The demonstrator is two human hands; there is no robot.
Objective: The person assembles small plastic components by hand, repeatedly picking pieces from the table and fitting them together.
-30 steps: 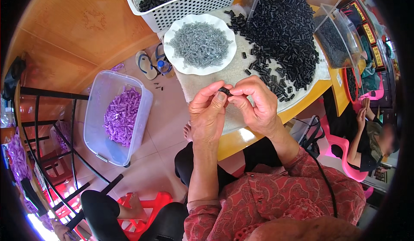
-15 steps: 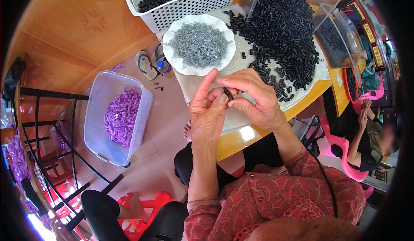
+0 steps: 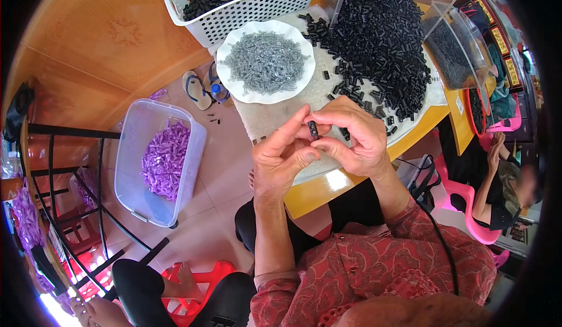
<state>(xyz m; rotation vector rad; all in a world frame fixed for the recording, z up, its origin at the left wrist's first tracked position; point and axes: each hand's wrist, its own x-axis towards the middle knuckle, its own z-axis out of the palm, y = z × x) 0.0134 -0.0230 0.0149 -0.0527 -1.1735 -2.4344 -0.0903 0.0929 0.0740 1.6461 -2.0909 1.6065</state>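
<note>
Over the table's near edge, my right hand (image 3: pixel 358 141) pinches a small black plastic piece (image 3: pixel 314 130) upright between thumb and forefinger. Close against its left side is my left hand (image 3: pixel 280 162), thumb and fingers apart and curved around the piece; whether a fingertip touches it is hard to see. Beyond my hands stands a white scalloped plate (image 3: pixel 236 90) heaped with small clear plastic parts (image 3: pixel 264 62). A big pile of similar black pieces (image 3: pixel 383 46) spreads to the right of it, on a pale cloth (image 3: pixel 257 119).
A white perforated basket (image 3: pixel 252 16) of black pieces stands at the back. Clear bins (image 3: pixel 451 55) stand at the right. On the floor at left sits a clear tub (image 3: pixel 190 181) with purple pieces (image 3: pixel 166 163), beside a black metal rack (image 3: pixel 76 129). Another person (image 3: pixel 497 181) sits far right.
My left thumb has come off the black piece and the left hand has opened slightly. The piece has turned more upright, now in my right fingers.
</note>
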